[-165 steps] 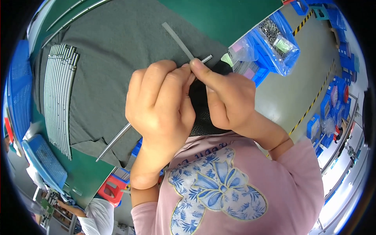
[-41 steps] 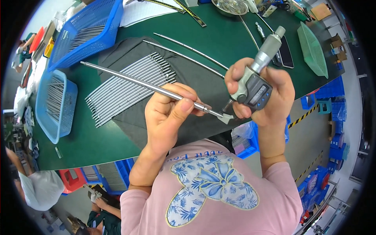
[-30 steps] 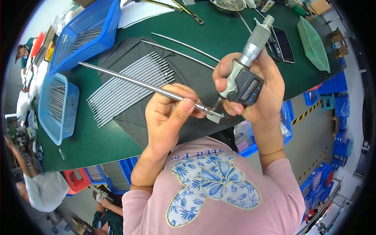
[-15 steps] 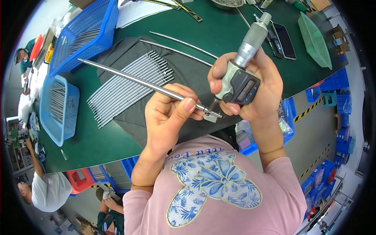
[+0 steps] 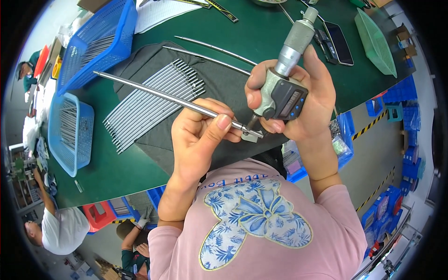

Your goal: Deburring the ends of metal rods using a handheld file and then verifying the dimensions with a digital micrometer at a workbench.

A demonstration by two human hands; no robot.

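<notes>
My left hand [image 5: 198,135] is closed round a slim metal rod [image 5: 158,94], pinching it near its right end between thumb and fingers. The rod slants up to the left over the other rods. A digital micrometer [image 5: 282,95] is gripped in my right hand [image 5: 315,102], its thimble pointing up and its small display facing right. The micrometer's measuring end meets the rod's stepped tip just past my left fingers. Beneath my hands, a row of similar metal rods [image 5: 151,105] lies side by side on a dark cloth [image 5: 219,77]. Two longer rods [image 5: 210,59] lie behind them.
Two blue baskets [image 5: 70,135] holding rods stand at the left of the green table [image 5: 112,182]. A smartphone [image 5: 338,44], a black caliper-like tool and a pale green basket [image 5: 375,42] are at the right. Papers [image 5: 163,16] lie at the back. Co-workers [image 5: 65,228] are at the left.
The micrometer and my right hand have shifted slightly left and up. The rod remains in my left hand. A co-worker at the lower left has raised a gloved hand.
</notes>
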